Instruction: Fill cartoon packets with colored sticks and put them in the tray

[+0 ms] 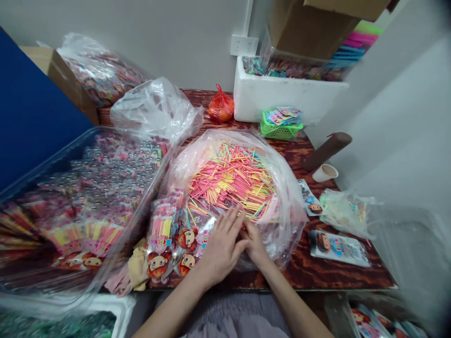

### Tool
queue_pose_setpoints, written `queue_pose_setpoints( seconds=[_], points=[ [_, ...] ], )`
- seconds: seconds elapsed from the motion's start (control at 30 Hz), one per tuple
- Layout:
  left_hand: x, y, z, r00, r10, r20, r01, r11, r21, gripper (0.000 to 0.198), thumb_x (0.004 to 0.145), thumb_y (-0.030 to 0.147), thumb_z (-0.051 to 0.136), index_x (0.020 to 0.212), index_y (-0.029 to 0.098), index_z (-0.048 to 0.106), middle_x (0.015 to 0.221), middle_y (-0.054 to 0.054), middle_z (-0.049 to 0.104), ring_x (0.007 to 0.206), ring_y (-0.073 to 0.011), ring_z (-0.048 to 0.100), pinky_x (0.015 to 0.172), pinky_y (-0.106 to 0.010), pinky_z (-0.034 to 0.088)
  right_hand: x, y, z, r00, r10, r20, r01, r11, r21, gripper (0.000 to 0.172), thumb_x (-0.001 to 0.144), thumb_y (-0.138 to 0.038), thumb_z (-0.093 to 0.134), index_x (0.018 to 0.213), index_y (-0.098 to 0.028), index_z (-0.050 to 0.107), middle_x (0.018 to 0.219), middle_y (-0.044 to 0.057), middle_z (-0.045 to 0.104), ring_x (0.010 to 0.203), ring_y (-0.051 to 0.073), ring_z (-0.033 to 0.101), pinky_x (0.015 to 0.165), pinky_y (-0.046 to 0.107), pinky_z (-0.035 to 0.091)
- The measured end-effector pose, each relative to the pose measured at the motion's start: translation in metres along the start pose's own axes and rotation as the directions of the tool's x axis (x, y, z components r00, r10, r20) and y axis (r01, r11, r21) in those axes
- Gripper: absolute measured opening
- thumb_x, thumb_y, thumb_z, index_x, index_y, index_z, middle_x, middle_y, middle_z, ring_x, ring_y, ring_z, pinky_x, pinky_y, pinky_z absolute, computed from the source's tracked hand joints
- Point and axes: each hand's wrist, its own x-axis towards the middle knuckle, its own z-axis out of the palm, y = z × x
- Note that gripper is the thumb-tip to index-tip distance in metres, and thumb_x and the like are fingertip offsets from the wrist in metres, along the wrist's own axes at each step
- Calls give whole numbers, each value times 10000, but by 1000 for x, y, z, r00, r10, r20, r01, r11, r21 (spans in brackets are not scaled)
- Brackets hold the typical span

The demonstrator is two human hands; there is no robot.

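Observation:
My left hand (225,241) reaches over the near edge of a large clear plastic bag (289,188), its fingers stretched out and pressed together. Beside it my right hand (254,241) is closed, with bent fingers tucked partly behind the left hand. What the right hand holds, if anything, is hidden. Just beyond both hands lies a heap of thin pink, yellow and green sticks (236,176) inside the opened bag. Left of my hands, printed packets (188,239) with a cartoon face lie on the table, and a stick-filled packet (162,227) overlaps them.
A clear tub (141,206) of filled packets stands left. Behind are a red bag of fruit (221,107), a green basket (282,130) and a white foam box (289,96). At right are a brown bottle (327,150), paper cup (324,172) and flat packet (338,249).

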Motion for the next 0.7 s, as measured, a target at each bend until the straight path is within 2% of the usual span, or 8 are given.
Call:
queue_pose_setpoints(
  seconds=[0.07,0.17,0.23,0.3,0.43,0.5,0.6,0.7],
  points=[
    [-8,-10,-9,991,-76,-114,78,997,19,595,972,316,424,1523,241,211,1573,-113,307,1451,-243,275,1161,-478,282,3,-2,-3,999,39,4,-39,999,7,222,918,-373,528,988,-204,654,944,58,690,902,218,630,847,325,485],
    [-25,-32,-23,954,-190,-232,225,965,132,444,957,300,451,1390,205,451,1374,-139,542,1292,-280,468,1074,-496,379,5,-6,-4,996,91,-8,-90,994,55,155,905,-327,552,918,-212,655,861,31,691,849,202,646,799,297,485],
    [-35,-43,-28,952,-235,-194,275,936,220,348,938,303,485,1253,182,571,1210,-135,629,1150,-290,542,1015,-506,414,5,-8,-4,995,100,-3,-100,991,90,144,897,-316,563,907,-213,663,863,28,701,854,201,656,805,297,487],
    [-40,-50,-32,966,-233,-110,255,925,283,306,926,302,508,1187,176,609,1141,-118,654,1085,-282,556,1024,-516,390,5,-8,-4,994,107,3,-107,988,112,148,894,-316,569,908,-214,674,875,30,711,865,203,665,815,302,492],
    [-38,-51,-36,985,-170,31,149,926,347,367,881,279,585,1238,194,578,1189,-99,641,1150,-284,522,1102,-527,280,5,-9,-6,995,100,4,-100,989,108,153,888,-319,587,918,-216,696,885,33,729,876,208,675,828,315,500],
    [-34,-51,-37,981,-173,88,130,921,367,404,848,263,626,1244,196,575,1119,-91,652,1103,-280,538,1098,-519,277,5,-9,-7,996,91,10,-92,991,95,167,890,-329,588,912,-215,709,895,39,738,887,213,678,838,323,501],
    [-32,-52,-37,972,-211,103,154,904,399,417,834,257,639,1237,172,574,1040,-91,636,1007,-271,550,1029,-478,352,6,-11,-7,995,96,13,-97,990,106,184,885,-352,598,928,-219,718,906,45,751,901,223,686,850,342,510],
    [-33,-51,-36,962,-269,45,227,880,417,431,843,238,621,1261,164,548,1102,-107,603,1008,-274,540,918,-421,420,6,-11,-8,994,111,16,-112,985,134,182,874,-350,615,956,-223,717,906,42,760,893,225,697,845,348,520]
  ],
)
